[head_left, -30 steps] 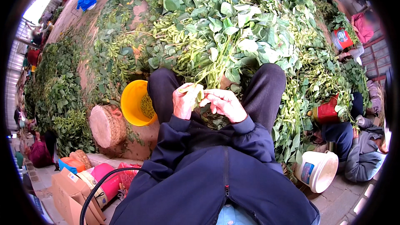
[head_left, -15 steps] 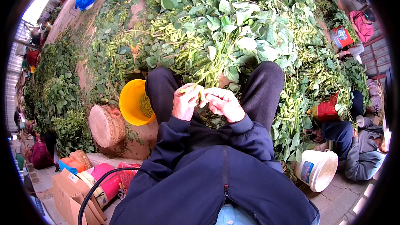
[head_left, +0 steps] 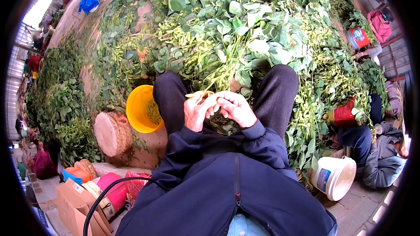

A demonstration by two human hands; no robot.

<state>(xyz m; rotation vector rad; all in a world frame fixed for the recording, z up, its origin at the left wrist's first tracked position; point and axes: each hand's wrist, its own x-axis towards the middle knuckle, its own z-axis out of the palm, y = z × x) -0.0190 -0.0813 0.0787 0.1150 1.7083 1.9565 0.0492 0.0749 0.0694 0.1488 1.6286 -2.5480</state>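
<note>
My left hand [head_left: 195, 112] and my right hand [head_left: 237, 108] meet between my knees, fingers closed and fingertips touching. A green bean pod [head_left: 195, 94] pokes out along the top of my left fingers. What sits between my right fingertips is hidden; they press against the left fingers at the pod's end. Just beyond my hands lies a bunch of bean plants [head_left: 227, 63] with stems, leaves and pods. To the left of my knee a yellow bucket [head_left: 135, 107] leans, with shelled green beans [head_left: 153, 112] in its bottom.
A round woven straw stool [head_left: 112, 134] lies beside the bucket. Heaped bean plants [head_left: 65, 105] spread ahead and to both sides. At right are a white bucket [head_left: 334, 178] and a seated person [head_left: 380, 161] near a red bucket [head_left: 344, 113]. A cardboard box [head_left: 78, 205] stands lower left.
My left hand has turned, and the pod now points left above the fingers. My fingertips have come together. The buckets and plants stay where they were.
</note>
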